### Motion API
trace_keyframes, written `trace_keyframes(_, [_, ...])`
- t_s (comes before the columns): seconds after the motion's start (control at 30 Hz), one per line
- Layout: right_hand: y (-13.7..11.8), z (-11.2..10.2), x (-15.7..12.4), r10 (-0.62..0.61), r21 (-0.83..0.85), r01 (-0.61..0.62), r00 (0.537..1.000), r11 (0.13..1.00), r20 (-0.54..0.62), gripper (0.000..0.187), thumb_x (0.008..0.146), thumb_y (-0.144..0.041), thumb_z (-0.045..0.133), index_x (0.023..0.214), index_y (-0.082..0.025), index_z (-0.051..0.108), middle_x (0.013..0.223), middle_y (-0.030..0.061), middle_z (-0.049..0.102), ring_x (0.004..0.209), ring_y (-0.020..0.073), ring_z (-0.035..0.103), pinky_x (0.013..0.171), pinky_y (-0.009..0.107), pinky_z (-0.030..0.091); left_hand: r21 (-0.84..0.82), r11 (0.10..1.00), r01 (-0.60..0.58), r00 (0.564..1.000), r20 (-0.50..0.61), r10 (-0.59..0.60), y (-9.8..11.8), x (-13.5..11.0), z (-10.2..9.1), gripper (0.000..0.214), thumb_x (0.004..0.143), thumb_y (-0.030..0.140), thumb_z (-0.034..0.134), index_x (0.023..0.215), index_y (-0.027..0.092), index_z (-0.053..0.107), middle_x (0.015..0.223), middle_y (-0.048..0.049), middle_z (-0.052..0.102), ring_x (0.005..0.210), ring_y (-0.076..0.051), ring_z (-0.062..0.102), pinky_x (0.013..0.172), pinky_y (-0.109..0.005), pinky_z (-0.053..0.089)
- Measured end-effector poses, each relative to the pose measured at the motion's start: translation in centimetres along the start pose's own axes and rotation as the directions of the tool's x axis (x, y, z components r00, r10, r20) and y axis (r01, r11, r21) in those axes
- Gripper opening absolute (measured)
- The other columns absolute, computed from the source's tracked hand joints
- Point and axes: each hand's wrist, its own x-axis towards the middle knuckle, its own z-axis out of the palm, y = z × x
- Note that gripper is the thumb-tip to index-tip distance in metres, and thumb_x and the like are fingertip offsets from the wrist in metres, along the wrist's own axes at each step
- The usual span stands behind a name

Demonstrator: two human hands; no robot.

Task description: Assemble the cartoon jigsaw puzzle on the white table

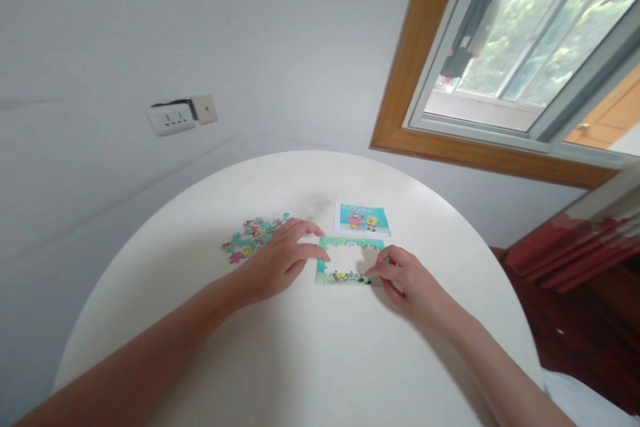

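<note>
A small jigsaw puzzle (pixel 321 265) lies on the white table, its border joined and its middle bare. My left hand (pixel 286 257) rests at its left edge, thumb and index finger apart and touching or nearly touching the border; nothing shows between them. My right hand (pixel 407 280) is at the right side of the border, fingers curled together over the edge pieces. Whatever those fingers hold, if anything, is hidden. Left of the puzzle lies a heap of loose puzzle pieces (pixel 246 240), partly behind my left hand. Just beyond the border is a picture card (pixel 364 219) with cartoon figures.
The round white table (pixel 320 360) reaches to the wall at the back. A wall socket (pixel 173 119) is at the upper left. A wood-framed window (pixel 430 40) is at the upper right, with a red curtain (pixel 560 247) below it on the right.
</note>
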Motion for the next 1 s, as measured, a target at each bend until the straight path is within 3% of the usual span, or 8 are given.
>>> trace_keyframes(0.13, [-0.4,-0.2,0.1,-0.004,0.005,0.004,1.0,1.0,0.007,0.037,0.078,-0.004,0.051,0.103,-0.025,0.069,0.101,0.0082,0.056,0.088,0.0194,0.056,0.079,0.035,0.046,0.002,0.998,-0.055,0.994,0.093,0.055,0.0,-0.2,0.5,0.047,0.079,-0.001,0.04,0.096,0.03,0.071,0.119,-0.0047,0.053,0.116,-0.023,0.044,0.104,-0.041,0.033])
trace_keyframes(0.23, [-0.4,0.0,0.1,-0.006,0.004,0.006,1.0,1.0,-0.001,0.037,0.079,-0.004,0.05,0.104,-0.025,0.068,0.102,0.0078,0.056,0.09,0.0197,0.056,0.08,0.035,0.045,0.007,0.999,-0.044,0.996,0.08,0.043,0.1,-0.2,0.4,0.045,0.078,0.0,0.04,0.096,0.029,0.07,0.117,-0.0052,0.053,0.115,-0.022,0.045,0.104,-0.041,0.034])
trace_keyframes(0.57, [-0.2,0.7,0.1,-0.023,-0.009,0.023,1.0,1.0,-0.011,0.038,0.078,-0.004,0.051,0.102,-0.027,0.069,0.103,0.007,0.056,0.092,0.02,0.056,0.082,0.037,0.044,0.119,0.987,0.111,0.985,-0.143,-0.093,-0.9,0.2,-1.9,0.039,0.08,0.002,0.038,0.086,0.024,0.069,0.107,-0.0047,0.055,0.104,-0.021,0.048,0.095,-0.039,0.038])
trace_keyframes(0.7, [-0.1,0.5,0.1,0.008,-0.004,-0.008,0.998,1.0,-0.063,0.036,0.079,-0.005,0.048,0.1,-0.025,0.069,0.099,0.0077,0.057,0.089,0.0202,0.056,0.079,0.036,0.045,0.208,0.919,0.336,0.903,-0.35,-0.251,-3.2,-0.4,-4.1,0.033,0.081,0.007,0.038,0.081,0.02,0.069,0.094,-0.0065,0.057,0.098,-0.022,0.05,0.094,-0.042,0.038])
trace_keyframes(0.73, [-0.1,0.5,0.2,0.008,-0.001,-0.008,0.998,1.0,-0.066,0.034,0.08,-0.005,0.048,0.097,-0.025,0.07,0.098,0.0076,0.057,0.088,0.0201,0.057,0.078,0.036,0.045,0.231,0.901,0.366,0.894,-0.356,-0.272,-3.8,-0.7,-4.5,0.033,0.081,0.009,0.038,0.08,0.02,0.069,0.091,-0.0067,0.057,0.096,-0.022,0.051,0.094,-0.043,0.038])
trace_keyframes(0.87, [0.3,0.6,0.3,0.026,0.085,-0.019,0.996,0.996,-0.083,0.028,0.081,-0.01,0.049,0.089,-0.024,0.071,0.095,0.0074,0.057,0.085,0.0196,0.057,0.076,0.035,0.047,0.321,0.825,0.465,0.878,-0.29,-0.382,-6.2,-1.9,-4.9,0.025,0.081,0.019,0.046,0.091,0.021,0.069,0.091,-0.0067,0.059,0.096,-0.025,0.052,0.092,-0.044,0.039])
trace_keyframes(1.0, [1.3,0.0,0.0,0.152,0.295,-0.106,0.979,0.95,-0.138,0.027,0.086,-0.016,0.044,0.09,-0.024,0.069,0.095,0.0077,0.055,0.085,0.0187,0.057,0.064,0.028,0.048,0.342,0.822,0.455,0.889,-0.122,-0.442,-7.1,-2.6,-4.3,0.027,0.081,0.023,0.048,0.099,0.022,0.068,0.092,-0.0062,0.064,0.092,-0.023,0.055,0.09,-0.038,0.041])
